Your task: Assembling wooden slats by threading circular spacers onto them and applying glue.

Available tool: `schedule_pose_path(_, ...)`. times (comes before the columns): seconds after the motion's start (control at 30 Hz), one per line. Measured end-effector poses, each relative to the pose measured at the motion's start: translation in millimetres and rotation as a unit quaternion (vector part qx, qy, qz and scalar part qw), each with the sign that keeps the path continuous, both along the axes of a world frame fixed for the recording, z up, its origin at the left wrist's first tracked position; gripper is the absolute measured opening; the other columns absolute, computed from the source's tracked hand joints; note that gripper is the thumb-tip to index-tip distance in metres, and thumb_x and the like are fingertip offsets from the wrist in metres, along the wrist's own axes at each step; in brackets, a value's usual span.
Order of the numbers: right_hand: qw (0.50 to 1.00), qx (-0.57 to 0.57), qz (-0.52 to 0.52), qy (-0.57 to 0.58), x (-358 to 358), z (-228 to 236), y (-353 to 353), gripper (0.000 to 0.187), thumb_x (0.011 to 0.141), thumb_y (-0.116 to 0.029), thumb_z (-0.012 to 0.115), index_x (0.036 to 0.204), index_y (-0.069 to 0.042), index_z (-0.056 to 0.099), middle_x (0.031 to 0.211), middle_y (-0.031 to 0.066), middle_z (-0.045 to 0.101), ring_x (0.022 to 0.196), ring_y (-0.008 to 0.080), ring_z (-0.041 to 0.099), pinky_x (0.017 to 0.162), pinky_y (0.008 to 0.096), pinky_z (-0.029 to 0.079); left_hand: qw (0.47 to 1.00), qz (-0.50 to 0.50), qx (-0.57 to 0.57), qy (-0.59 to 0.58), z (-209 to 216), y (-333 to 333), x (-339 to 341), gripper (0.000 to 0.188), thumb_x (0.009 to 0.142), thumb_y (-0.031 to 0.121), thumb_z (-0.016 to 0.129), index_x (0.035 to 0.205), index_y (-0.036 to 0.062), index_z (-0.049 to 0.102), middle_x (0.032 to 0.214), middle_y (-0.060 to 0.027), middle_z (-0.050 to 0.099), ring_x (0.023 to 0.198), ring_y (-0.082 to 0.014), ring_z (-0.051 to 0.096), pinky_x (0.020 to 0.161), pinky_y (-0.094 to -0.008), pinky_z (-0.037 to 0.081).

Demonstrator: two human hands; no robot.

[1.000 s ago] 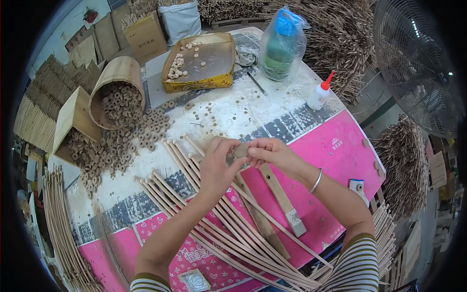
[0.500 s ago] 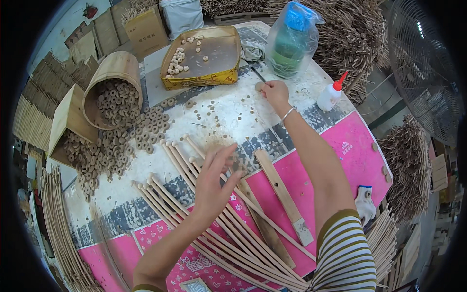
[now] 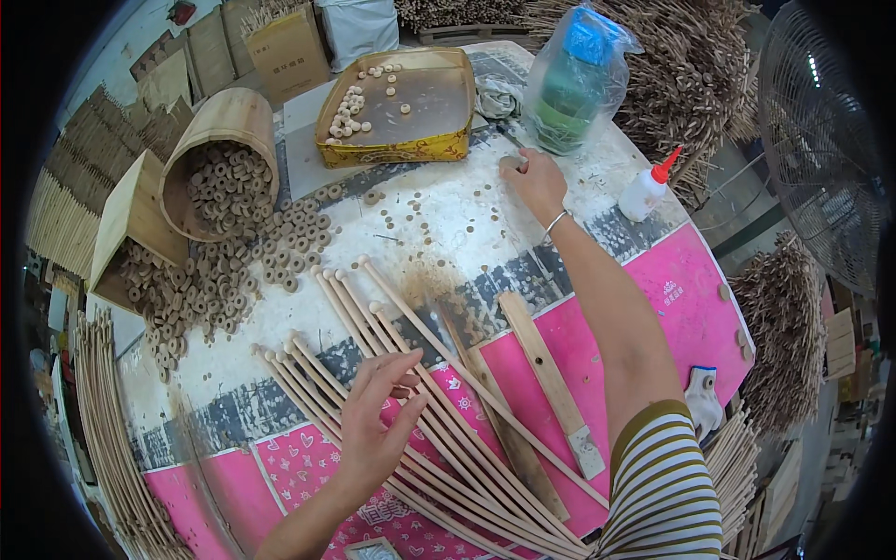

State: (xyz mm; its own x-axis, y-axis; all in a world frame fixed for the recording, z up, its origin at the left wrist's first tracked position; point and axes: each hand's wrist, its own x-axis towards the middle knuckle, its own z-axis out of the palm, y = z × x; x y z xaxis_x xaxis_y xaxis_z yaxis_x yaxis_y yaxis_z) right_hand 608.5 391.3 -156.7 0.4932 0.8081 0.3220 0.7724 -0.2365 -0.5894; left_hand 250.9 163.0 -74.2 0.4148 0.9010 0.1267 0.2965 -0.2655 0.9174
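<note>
I can't tell what the small pale piece (image 3: 511, 167) at the fingertips of the right hand (image 3: 539, 184) is, nor whether it's gripped. The left hand (image 3: 375, 418) covers a stretch of the long sticks (image 3: 455, 417), and its forearm runs off the lower edge, as does the striped sleeve (image 3: 665, 485). The fan (image 3: 826, 154) fades into the dark rim. A cloudy bag (image 3: 627, 41) blurs the green bottle (image 3: 566, 105); heaped rings (image 3: 229, 191) hide the bottom of the wooden bucket (image 3: 217, 121).
</note>
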Motion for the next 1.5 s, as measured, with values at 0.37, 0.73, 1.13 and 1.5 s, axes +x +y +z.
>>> schedule_pose_path(0.37, 0.999, -0.022, -0.022, -0.032, 19, -7, 16, 0.036, 0.081, -0.033, 0.072, 0.112, -0.014, 0.077, 0.098, 0.0132, 0.072, 0.094, 0.0318, 0.069, 0.080, 0.0445, 0.053, 0.999, 0.012, -0.024, 0.016, -2, -18, -26, 0.040, 0.090, -0.004, 0.066, 0.130, 0.0002, 0.062, 0.122, -0.0122, 0.058, 0.100, -0.0170, 0.066, 0.083, -0.0278, 0.055)
schedule_pose_path(0.73, 0.954, -0.023, 0.252, 0.163, -11, 48, -168, 0.032, 0.093, -0.018, 0.070, 0.122, -0.005, 0.071, 0.082, -0.0002, 0.064, 0.071, 0.0083, 0.058, 0.064, 0.0261, 0.047, 0.981, 0.187, -0.050, -0.025, -6, -78, -112, 0.038, 0.097, 0.000, 0.062, 0.135, 0.0024, 0.061, 0.107, -0.0054, 0.067, 0.095, -0.0126, 0.064, 0.086, -0.0270, 0.052)
schedule_pose_path(1.13, 0.925, -0.108, 0.331, 0.153, -135, 114, -491, 0.045, 0.088, -0.011, 0.073, 0.132, -0.002, 0.063, 0.118, 0.0110, 0.064, 0.103, 0.0220, 0.062, 0.090, 0.0332, 0.050, 0.969, 0.066, 0.019, 0.239, 0, -249, -200, 0.098, 0.075, 0.026, 0.087, 0.157, 0.0098, 0.035, 0.154, -0.0181, 0.043, 0.141, -0.0376, 0.043, 0.117, -0.0469, 0.036)
schedule_pose_path(1.5, 0.894, -0.094, 0.342, 0.273, -242, 69, -568, 0.043, 0.096, -0.020, 0.071, 0.135, -0.004, 0.062, 0.110, 0.0070, 0.067, 0.092, 0.0136, 0.065, 0.077, 0.0271, 0.054, 0.963, 0.056, 0.149, 0.219, -29, -267, -176, 0.089, 0.075, 0.023, 0.083, 0.153, 0.0100, 0.041, 0.145, -0.0198, 0.050, 0.135, -0.0393, 0.047, 0.110, -0.0502, 0.040)
